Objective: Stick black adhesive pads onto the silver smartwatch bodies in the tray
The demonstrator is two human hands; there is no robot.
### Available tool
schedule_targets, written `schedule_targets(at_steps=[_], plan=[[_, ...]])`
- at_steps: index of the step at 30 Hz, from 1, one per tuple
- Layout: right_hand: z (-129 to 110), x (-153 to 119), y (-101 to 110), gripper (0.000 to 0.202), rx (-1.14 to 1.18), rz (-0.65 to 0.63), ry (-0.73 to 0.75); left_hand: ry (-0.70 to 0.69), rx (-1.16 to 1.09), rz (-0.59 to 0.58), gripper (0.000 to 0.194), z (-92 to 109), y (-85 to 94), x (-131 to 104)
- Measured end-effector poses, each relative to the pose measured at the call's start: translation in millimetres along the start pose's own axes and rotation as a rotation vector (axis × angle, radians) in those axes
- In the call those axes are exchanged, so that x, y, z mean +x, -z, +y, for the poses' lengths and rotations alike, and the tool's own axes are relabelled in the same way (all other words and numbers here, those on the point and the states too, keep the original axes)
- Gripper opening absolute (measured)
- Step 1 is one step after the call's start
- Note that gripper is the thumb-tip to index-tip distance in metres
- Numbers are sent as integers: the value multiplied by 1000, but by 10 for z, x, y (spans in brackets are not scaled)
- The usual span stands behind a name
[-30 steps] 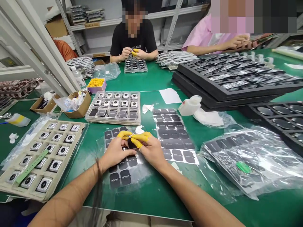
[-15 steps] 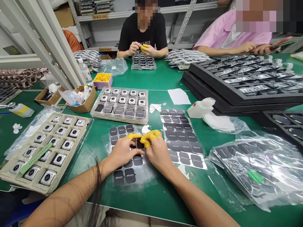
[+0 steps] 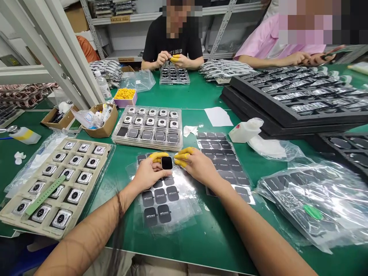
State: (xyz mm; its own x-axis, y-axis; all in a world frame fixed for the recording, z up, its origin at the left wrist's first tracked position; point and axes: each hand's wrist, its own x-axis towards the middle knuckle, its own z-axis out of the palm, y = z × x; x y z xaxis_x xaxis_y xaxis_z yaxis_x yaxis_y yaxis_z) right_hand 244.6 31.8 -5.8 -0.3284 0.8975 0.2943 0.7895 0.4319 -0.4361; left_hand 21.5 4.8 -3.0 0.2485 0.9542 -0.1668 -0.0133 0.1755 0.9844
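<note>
- Green table (image 3: 201,234): work mid-batch, by the look of it.
- Tan tray (image 3: 27,224), left: fifteen watch bodies (image 3: 61,218), all backs up, one per slot; green strip (image 3: 46,194) across some. Probably none finished.
- Clear tray (image 3: 148,145), further back: two rear rows backs up; front row dark squares (image 3: 147,135), most seemingly printed. Judging by that, front row likely done, rear ten likely left.
- Near sheet (image 3: 160,195), under the hands: plenty of printed squares left; nearest row has bare film at its right, so maybe one used.
- Second sheet (image 3: 235,165), beside it: many squares left, part hidden by the arm.
- Left hand (image 3: 148,174): thumb and fingers closed around one watch.
- Right hand (image 3: 198,163): yellow-covered fingers bunched just beside it; can't tell if anything's pinched.
- Watch (image 3: 166,163): above near sheet, black face up, no print visible; probably unfinished.
</note>
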Motion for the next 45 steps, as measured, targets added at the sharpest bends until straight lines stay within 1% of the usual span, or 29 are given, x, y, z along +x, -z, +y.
schedule_targets(at_steps=[1,3,4,5,6,8,11,13,15,16,18,19,20,21,22,23,24,25,26,27,29,31,33,36,39,42,45], plan=[[7,22,-15,15,-2,19,-14,5,25,-9,64,-3,3,-1],[-21,17,-22,13,52,149,-25,14,80,-14,63,-5,10,-7],[-58,-1,-21,12,104,222,7,16,105,-18,63,-6,13,-10],[-108,-21,-24,11,165,269,70,15,123,-30,63,-8,14,-13],[-165,-39,-32,10,218,288,146,7,131,-46,62,-12,14,-14],[-278,-64,-70,11,246,248,261,-16,125,-76,60,-25,12,-13],[-365,-80,-155,14,182,248,241,-22,98,-51,60,-51,3,-5],[-358,-74,-200,13,179,225,244,-18,108,-38,62,-61,-5,-1],[-321,-43,-214,13,208,185,252,-24,134,-57,59,-58,-15,2],[-300,-26,-204,14,213,172,229,-24,144,-59,57,-51,-19,4],[-274,-33,-145,15,158,187,98,-12,137,-24,58,-30,-25,13],[-280,-77,-100,15,97,189,40,-2,122,1,59,-20,-26,19],[-306,-155,-51,14,26,193,31,10,111,18,60,-12,-26,26],[-351,-268,-3,15,-16,223,26,20,107,26,61,-7,-24,33],[-416,-410,35,20,-10,238,32,25,112,23,62,-6,-22,40],[-494,-568,58,27,45,219,78,26,125,14,61,-9,-19,46],[-577,-727,62,35,111,123,131,20,139,4,60,-17,-16,51],[-656,-874,47,44,139,14,149,7,150,-5,60,-27,-13,56],[-722,-997,17,47,122,-20,142,-8,156,-11,59,-40,-11,60],[-773,-1087,-24,49,108,-33,126,-24,159,-13,58,-53,-10,64],[-826,-1165,-110,48,61,8,85,-44,157,-15,58,-77,-9,69],[-836,-1141,-171,45,43,58,91,-51,149,-17,58,-96,-8,73],[-835,-1076,-196,41,48,63,138,-57,138,-20,58,-111,-7,78],[-838,-987,-199,33,55,50,187,-66,150,-12,57,-126,-4,84],[-838,-915,-190,25,64,110,207,-56,198,-9,55,-132,4,88],[-841,-829,-158,27,72,176,241,-55,211,-11,52,-136,10,88],[-850,-741,-108,34,73,191,310,-70,166,-11,53,-145,11,89]])
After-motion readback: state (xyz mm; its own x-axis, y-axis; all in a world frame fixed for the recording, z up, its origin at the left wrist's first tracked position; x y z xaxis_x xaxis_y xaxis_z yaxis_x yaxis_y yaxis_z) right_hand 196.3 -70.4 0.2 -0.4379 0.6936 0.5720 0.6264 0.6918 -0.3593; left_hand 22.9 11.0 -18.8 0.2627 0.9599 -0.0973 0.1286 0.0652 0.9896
